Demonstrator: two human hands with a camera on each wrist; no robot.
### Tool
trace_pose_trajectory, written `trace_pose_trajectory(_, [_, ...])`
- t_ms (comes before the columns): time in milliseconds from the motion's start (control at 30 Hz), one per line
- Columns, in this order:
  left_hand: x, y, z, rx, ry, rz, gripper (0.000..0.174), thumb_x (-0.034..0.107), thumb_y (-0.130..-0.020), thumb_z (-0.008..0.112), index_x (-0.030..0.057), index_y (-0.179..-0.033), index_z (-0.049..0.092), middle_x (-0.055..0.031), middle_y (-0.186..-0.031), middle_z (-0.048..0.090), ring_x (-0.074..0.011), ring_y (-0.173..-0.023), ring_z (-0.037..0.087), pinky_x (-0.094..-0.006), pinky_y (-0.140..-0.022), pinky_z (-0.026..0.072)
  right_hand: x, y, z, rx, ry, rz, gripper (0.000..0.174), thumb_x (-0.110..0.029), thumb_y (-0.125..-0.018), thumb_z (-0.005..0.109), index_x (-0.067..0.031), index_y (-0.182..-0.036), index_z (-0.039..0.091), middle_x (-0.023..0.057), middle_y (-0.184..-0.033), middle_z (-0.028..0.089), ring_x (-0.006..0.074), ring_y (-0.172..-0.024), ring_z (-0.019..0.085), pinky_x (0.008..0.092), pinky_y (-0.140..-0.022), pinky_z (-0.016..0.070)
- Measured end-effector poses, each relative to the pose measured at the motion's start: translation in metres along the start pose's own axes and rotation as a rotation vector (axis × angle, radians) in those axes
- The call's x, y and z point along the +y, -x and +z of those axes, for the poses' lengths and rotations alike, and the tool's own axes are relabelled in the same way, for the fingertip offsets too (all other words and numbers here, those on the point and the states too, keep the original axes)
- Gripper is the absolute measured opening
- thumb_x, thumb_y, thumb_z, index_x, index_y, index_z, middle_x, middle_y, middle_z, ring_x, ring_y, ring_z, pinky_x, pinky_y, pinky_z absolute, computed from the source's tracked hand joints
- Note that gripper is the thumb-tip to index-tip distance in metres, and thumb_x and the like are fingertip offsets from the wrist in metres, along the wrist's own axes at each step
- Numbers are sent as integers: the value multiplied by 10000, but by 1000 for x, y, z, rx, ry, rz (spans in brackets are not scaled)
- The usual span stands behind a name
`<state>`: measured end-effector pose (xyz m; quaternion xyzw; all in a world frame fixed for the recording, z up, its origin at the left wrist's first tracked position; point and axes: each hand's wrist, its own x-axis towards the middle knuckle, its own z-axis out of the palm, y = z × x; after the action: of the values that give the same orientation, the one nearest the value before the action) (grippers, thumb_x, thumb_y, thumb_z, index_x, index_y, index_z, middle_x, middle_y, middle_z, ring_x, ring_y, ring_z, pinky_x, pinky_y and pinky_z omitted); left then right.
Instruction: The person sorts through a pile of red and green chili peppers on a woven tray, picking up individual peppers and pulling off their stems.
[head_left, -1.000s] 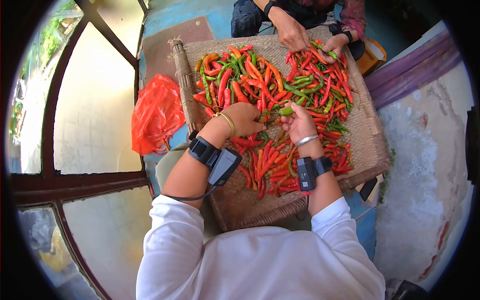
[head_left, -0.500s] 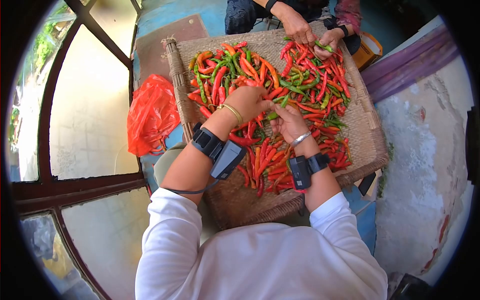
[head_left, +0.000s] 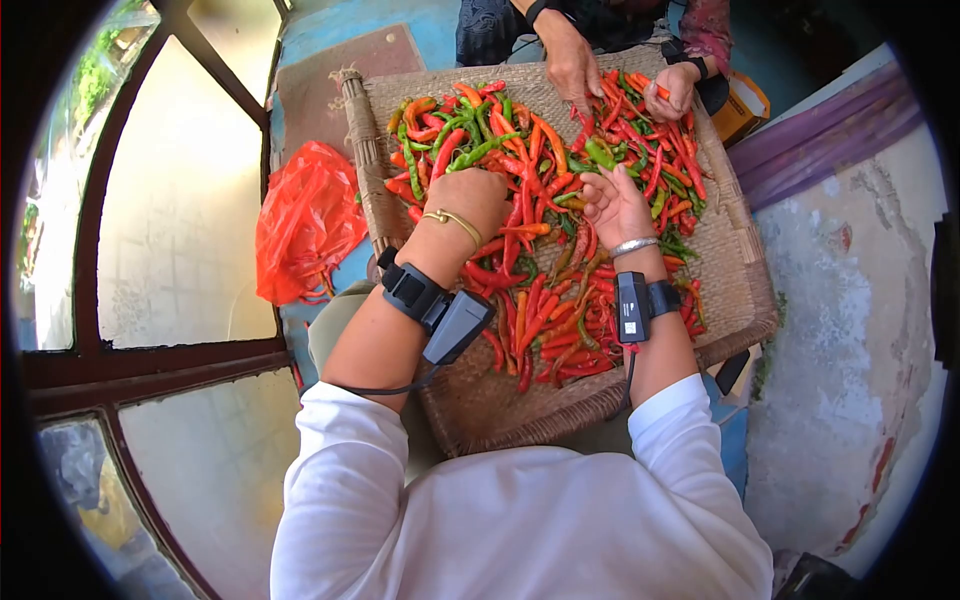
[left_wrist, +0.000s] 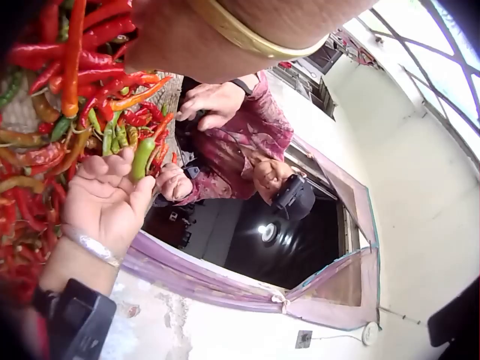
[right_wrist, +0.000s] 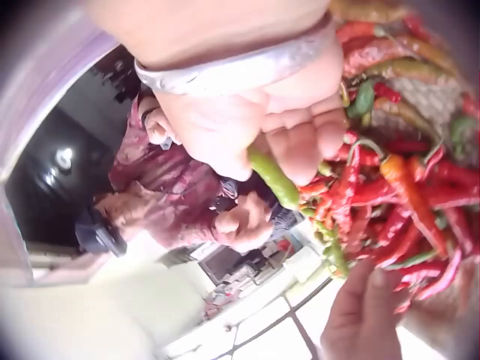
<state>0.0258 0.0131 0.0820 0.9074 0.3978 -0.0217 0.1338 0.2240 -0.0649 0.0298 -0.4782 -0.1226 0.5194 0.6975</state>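
Red plastic bag [head_left: 311, 225] near window [head_left: 190, 200]; purple cloth [head_left: 830, 140] along wall [head_left: 850, 290], yellow box [head_left: 742, 108] nearby.

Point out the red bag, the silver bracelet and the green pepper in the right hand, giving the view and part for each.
Red bag [head_left: 310, 225]: head view, middle of its crumpled side.
Silver bracelet [right_wrist: 240, 73]: right wrist view, middle of its band.
Green pepper [right_wrist: 276, 182]: right wrist view, middle of its exposed length.

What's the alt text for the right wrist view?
The right hand pinches a green chili beside a heap of mostly red chilies. The left hand is near the heap, with another person in a patterned top beyond.
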Motion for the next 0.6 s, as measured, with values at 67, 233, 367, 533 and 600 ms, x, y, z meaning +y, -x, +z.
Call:
trace_pose_trajectory(67, [-2, 0, 1, 14, -1, -12, 226, 279, -760, 548, 69, -817, 609, -120, -790, 615, -274, -774, 598, -393, -660, 477, 2, 1, 5, 2, 387, -10, 328, -275, -835, 525, -16, -1037, 530, 90, -813, 609, 122, -641, 587, 231, -505, 452])
trace_pose_trajectory(233, [-5, 5, 14, -7, -118, 95, 138, 117, -745, 518, 62, -779, 640, -122, -794, 629, -242, -755, 621, -352, -642, 496, 39, 28, 23, -343, 1671, -784, 280, -146, -689, 648, -84, -955, 584, 54, -870, 551, 243, -826, 517, 337, -732, 437])
trace_pose_trajectory(367, [-2, 4, 19, -82, -123, 106, 196, 245, -753, 558, 72, -814, 625, -110, -808, 621, -262, -777, 605, -364, -650, 490, 49, 28, 21, -364, 1676, -737, 253, -157, -655, 657, -94, -889, 585, 64, -917, 518, 275, -921, 456, 355, -797, 398])
trace_pose_trajectory(533, [0, 2, 29, -118, -190, 127, 164, 211, -749, 548, 79, -804, 629, -97, -818, 626, -257, -767, 610, -362, -640, 494, 42, 22, 9, -395, 1537, -573, 221, -184, -695, 633, -70, -880, 592, 91, -789, 575, 270, -743, 544, 367, -669, 442])
trace_pose_trajectory(600, [0, 4, 17, -103, -191, 84, 154, 195, -749, 541, 82, -803, 629, -98, -814, 626, -254, -763, 612, -358, -638, 495, 29, 22, 2, -346, 1483, -443, 219, -183, -714, 622, -58, -892, 593, 94, -752, 576, 258, -696, 554, 363, -641, 447])
